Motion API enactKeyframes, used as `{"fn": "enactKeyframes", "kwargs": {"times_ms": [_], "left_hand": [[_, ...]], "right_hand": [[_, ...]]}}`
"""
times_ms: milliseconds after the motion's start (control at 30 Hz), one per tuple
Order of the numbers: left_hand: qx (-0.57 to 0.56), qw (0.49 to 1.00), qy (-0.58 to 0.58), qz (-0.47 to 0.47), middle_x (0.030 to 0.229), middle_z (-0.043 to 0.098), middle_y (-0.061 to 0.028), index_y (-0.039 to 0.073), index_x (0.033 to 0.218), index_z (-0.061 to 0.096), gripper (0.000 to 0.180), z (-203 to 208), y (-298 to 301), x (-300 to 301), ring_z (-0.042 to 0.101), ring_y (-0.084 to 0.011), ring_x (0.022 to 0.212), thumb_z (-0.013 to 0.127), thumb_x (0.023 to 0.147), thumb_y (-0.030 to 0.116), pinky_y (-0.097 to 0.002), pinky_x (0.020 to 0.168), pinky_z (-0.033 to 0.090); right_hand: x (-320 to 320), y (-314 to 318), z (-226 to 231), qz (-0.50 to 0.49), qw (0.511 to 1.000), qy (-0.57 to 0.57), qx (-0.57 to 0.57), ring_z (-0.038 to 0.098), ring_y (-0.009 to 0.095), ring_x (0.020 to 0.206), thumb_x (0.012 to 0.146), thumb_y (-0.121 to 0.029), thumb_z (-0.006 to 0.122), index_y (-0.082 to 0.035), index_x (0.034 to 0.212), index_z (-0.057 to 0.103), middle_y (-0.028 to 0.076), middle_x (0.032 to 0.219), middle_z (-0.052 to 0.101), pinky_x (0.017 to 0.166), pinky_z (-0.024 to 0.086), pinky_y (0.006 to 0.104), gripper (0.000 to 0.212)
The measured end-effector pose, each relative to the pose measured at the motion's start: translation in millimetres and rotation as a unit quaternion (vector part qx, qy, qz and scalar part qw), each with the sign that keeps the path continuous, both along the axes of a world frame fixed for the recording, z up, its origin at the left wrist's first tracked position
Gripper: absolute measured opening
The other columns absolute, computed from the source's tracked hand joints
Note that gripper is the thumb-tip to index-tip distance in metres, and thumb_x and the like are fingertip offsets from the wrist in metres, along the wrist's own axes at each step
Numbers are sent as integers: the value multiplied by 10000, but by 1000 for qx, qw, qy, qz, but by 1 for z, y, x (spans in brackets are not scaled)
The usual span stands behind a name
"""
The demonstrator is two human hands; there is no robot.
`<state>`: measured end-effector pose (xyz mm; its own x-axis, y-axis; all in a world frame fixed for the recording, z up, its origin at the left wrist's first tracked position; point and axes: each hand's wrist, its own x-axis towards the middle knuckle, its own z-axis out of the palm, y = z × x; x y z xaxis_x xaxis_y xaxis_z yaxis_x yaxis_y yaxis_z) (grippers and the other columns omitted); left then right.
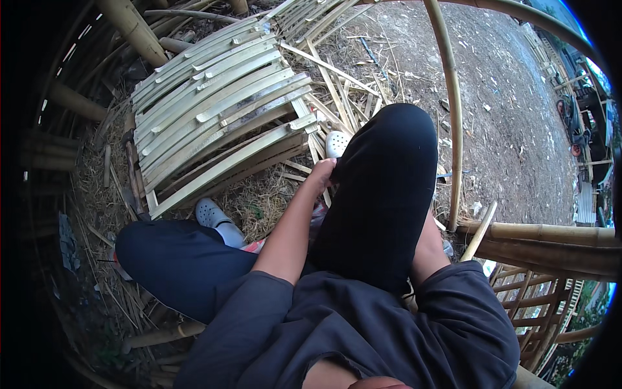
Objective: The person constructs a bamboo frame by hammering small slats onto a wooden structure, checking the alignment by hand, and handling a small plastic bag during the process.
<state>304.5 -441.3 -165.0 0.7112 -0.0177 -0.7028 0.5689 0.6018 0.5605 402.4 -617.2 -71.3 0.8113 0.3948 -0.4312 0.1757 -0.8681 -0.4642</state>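
My left hand (pixel 324 172) reaches forward along the inner side of my raised right leg (pixel 382 194). It looks closed against the dark trouser cloth; what its fingers hold, if anything, is hidden. My right forearm (pixel 431 245) passes behind that same leg, so the right hand cannot be seen. Just beyond the left hand shows a white perforated clog (pixel 337 144) on my foot. A slatted bamboo panel (pixel 220 110) lies ahead and to the left, its pale split strips set across a frame with gaps between them.
Loose bamboo strips (pixel 334 87) and dry shavings litter the ground past my feet. A bamboo pole (pixel 447 110) rises at the right, meeting a horizontal rail (pixel 538 233). Thick bamboo posts (pixel 133 29) stand far left. My other clog (pixel 210 212) rests by the panel's near edge.
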Motion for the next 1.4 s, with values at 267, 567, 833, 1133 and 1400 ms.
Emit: {"fn": "enactKeyframes", "kwargs": {"times_ms": [267,567,833,1133,1400], "left_hand": [[479,871,-65,-89,1067,693,-284,2,1044,665,427,-34,-9,16,662,-472,1025,443,1077,365,-549,864,516],[502,863,-48,-42,1002,699,-287,-16,1022,659,354,-41,-26,36,671,-472,985,510,1054,304,-551,843,518],[447,875,-132,-128,1118,677,-327,-52,1126,599,425,-16,-17,31,654,-462,1105,666,949,328,-519,930,520],[443,773,-70,-449,1389,602,-264,-7,1500,419,621,142,35,31,609,-369,1271,572,1009,341,-432,1077,467],[505,678,-172,-506,1438,594,-192,38,1498,478,678,297,102,-16,566,-334,1336,509,1025,523,-417,1129,434]], "right_hand": [[36,-53,-39,-26,994,18,-107,716,160,905,1008,-443,629,6,1213,690,119,1045,734,827,582,323,497],[64,-88,-102,-43,977,50,-201,718,162,916,1009,-453,626,7,1217,688,122,1059,735,836,584,327,508],[74,-75,-108,-51,980,79,-176,719,164,926,1009,-461,624,7,1221,687,125,1072,736,844,586,331,518],[143,-30,44,-107,976,150,118,721,167,937,1010,-470,621,9,1226,684,128,1086,736,853,589,335,529],[102,82,296,208,957,24,199,685,140,965,1046,-482,572,-55,1302,641,60,1085,714,836,556,303,502]]}}
